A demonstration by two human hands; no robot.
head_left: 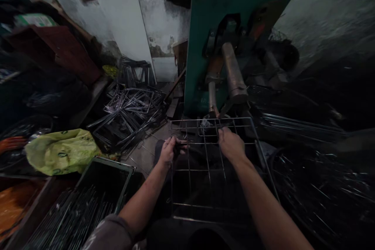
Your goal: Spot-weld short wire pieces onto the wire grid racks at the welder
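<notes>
A rectangular wire grid (189, 170) spans the space in front of me, its far edge by the lower copper-coloured tip (216, 111) of a green machine (195, 66). My left hand (171, 150) is closed at the grid's left side, fingers curled around the wire; whether loose wires are in it too I cannot make out. My right hand (231, 144) is closed on the grid near its far edge, thumb and fingers pinching at a crossing wire. Above the tip juts the machine's thick cylindrical arm (234, 72). The near part of the grid is dark against my lap.
Left of the machine lies a tangled heap of wire frames (131, 107). Nearer stands a dark bin (129, 170) beside many thin rods (73, 218) and a yellow-green sack (63, 152). On the right are bundled rods (299, 123) and a dark container of wire pieces (319, 191).
</notes>
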